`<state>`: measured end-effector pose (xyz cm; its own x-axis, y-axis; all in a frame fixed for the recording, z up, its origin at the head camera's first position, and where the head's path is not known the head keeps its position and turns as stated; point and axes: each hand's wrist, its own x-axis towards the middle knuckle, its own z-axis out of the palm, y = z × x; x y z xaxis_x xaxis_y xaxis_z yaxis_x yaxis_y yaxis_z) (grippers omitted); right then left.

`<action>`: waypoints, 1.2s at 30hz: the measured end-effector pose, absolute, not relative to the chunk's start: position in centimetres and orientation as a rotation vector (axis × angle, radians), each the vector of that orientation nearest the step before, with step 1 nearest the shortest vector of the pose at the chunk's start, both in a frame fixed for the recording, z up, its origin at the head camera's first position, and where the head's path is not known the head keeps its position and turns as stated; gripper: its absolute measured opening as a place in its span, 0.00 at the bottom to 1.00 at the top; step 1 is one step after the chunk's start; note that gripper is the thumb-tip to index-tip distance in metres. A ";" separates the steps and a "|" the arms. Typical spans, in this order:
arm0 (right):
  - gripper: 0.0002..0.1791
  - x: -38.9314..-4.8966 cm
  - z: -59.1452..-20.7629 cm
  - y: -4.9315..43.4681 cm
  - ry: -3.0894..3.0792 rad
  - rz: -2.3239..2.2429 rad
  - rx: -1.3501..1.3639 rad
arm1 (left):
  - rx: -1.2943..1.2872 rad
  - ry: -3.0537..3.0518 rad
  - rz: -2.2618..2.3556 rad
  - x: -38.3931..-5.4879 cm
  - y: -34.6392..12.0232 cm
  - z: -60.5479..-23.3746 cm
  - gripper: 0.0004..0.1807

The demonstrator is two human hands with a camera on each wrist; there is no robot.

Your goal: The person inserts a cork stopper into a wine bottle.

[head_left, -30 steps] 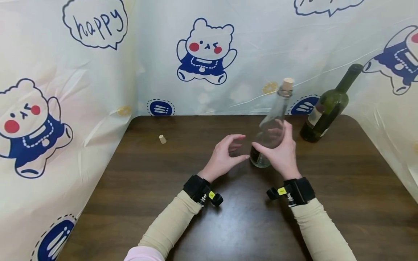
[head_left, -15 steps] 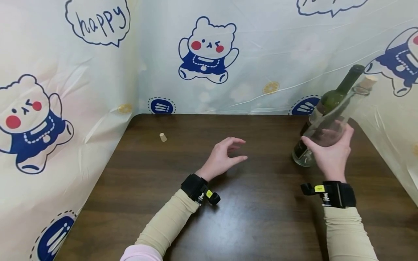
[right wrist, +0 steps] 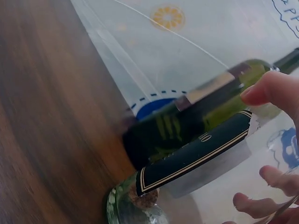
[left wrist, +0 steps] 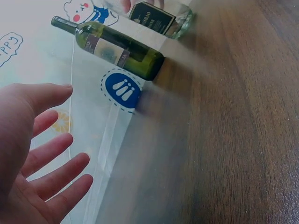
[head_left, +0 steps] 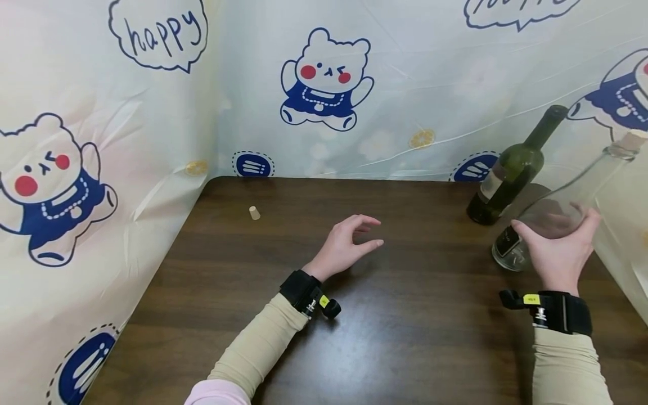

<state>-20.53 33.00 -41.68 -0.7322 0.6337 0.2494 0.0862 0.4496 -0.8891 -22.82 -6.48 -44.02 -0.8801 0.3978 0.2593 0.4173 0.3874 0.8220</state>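
Note:
My right hand [head_left: 562, 253] grips a clear glass bottle [head_left: 552, 211] around its body, thumb on the near left side and fingers behind. A cork [head_left: 633, 139] sits in the mouth of that bottle, and a dark label [right wrist: 196, 149] shows low on its side. Just left of and behind it stands a green wine bottle [head_left: 511, 169] with a dark neck. My left hand [head_left: 344, 247] holds nothing over the middle of the table; its fingers are loosely bent, thumb apart, as the left wrist view also shows.
A small loose cork [head_left: 254, 213] lies on the brown wooden table [head_left: 212, 270] at the back left. Printed plastic sheeting [head_left: 405, 67] rises behind the table and along both sides.
My right hand has carried the clear bottle to the right, away from my left hand and past the front of the green bottle. The left hand stays nearly where it was.

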 end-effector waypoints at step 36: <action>0.60 -23.1 -32.5 24.6 -2.061 1.241 -0.140 | -0.767 -2.624 -1.507 -22.5 -6.0 -43.9 0.21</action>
